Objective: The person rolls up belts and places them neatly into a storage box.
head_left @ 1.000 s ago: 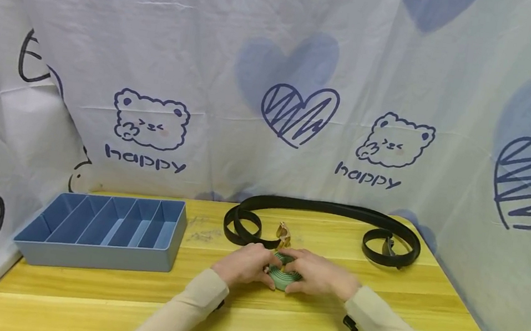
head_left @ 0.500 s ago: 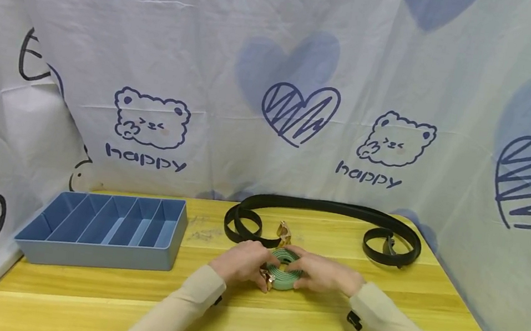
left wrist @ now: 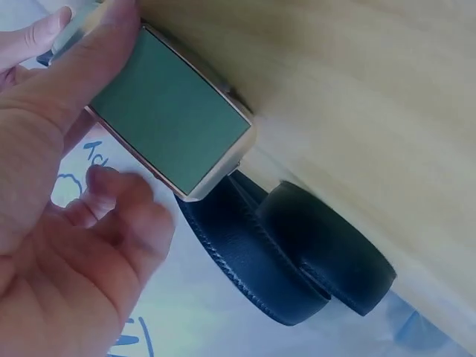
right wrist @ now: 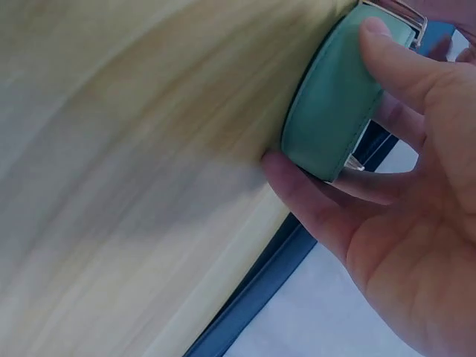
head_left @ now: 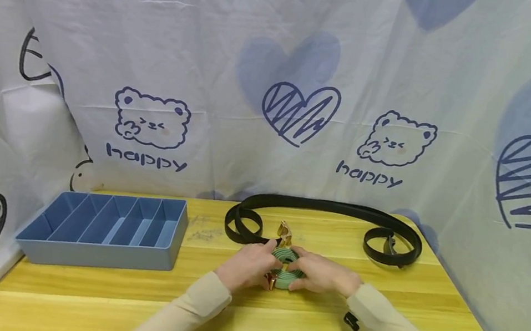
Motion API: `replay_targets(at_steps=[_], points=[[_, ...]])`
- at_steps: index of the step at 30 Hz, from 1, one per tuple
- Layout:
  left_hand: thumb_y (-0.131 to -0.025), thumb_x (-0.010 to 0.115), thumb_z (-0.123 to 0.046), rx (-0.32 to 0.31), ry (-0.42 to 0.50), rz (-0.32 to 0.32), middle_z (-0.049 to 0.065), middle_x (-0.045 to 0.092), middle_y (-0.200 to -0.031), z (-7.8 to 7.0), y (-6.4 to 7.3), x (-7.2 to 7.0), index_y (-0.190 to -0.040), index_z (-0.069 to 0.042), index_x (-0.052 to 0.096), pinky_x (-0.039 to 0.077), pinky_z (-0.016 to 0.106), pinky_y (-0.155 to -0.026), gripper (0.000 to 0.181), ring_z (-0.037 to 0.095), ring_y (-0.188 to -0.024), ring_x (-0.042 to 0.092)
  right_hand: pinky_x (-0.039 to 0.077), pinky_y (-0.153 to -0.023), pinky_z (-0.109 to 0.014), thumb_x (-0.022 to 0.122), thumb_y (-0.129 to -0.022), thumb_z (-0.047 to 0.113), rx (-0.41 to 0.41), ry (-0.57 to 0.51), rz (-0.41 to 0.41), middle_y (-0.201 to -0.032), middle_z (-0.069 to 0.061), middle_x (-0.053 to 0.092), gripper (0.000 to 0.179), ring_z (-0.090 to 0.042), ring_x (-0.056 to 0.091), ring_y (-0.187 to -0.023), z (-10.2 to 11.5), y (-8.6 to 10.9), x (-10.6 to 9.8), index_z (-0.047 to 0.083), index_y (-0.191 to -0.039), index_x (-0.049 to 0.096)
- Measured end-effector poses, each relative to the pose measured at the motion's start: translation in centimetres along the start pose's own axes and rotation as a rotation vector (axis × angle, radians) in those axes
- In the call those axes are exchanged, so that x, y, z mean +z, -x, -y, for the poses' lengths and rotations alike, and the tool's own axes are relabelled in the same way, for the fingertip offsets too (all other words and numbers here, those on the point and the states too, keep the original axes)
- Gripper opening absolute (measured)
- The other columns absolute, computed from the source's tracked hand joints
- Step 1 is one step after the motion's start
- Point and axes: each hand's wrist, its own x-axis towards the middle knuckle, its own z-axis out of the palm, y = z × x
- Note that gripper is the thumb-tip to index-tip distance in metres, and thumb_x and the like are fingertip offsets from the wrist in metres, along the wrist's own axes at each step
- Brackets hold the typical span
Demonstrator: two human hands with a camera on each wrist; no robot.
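A pale green belt, wound into a flat coil, lies between both hands on the wooden table. At the coil's left side its gold-coloured buckle shows, partly covered by fingers. My left hand pinches the coil near this buckle; in the left wrist view the thumb lies against a gold-framed green panel. From the right, my right hand grips the coil, its thumb on the green outer wrap and its fingers along the lower edge. Some fingertips of the left hand are hidden.
Behind the hands stretches a black belt, both ends curled, with a dark buckle at the right. A gold-coloured metal piece stands just behind the coil. At left sits a blue divided box. Patterned cloth hangs behind the table.
The green coil has turned slightly, and its gold buckle has come into sight at the left. My left hand has shifted its fingers along the coil; the right hand stays on its side.
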Motion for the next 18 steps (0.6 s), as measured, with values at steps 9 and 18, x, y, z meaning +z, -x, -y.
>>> replay_targets(at_steps=[9, 18], points=[[-0.081, 0.084, -0.026, -0.041, 0.059, 0.009, 0.004, 0.054, -0.105, -0.4, 0.3, -0.5, -0.107, -0.024, 0.077, 0.052, 0.025, -0.066, 0.027, 0.014, -0.08, 0.054, 0.04, -0.114, -0.054, 0.071, -0.093, 0.038, 0.004, -0.013, -0.041, -0.155, -0.027, 0.041, 0.041, -0.043, 0.041, -0.144, 0.2, 0.2, 0.3, 0.011, -0.123, 0.072], [-0.084, 0.078, -0.043, -0.032, 0.01, 0.078, 0.006, 0.056, -0.115, -1.4, 0.3, -0.2, -0.123, -0.024, 0.069, 0.055, 0.031, -0.081, 0.044, 0.013, -0.085, 0.056, 0.043, -0.111, -0.055, 0.077, -0.088, 0.035, 0.02, 0.007, -0.091, -0.154, -0.027, 0.04, 0.037, -0.043, 0.047, -0.138, -0.1, 0.3, 0.7, 0.013, -0.118, 0.073]])
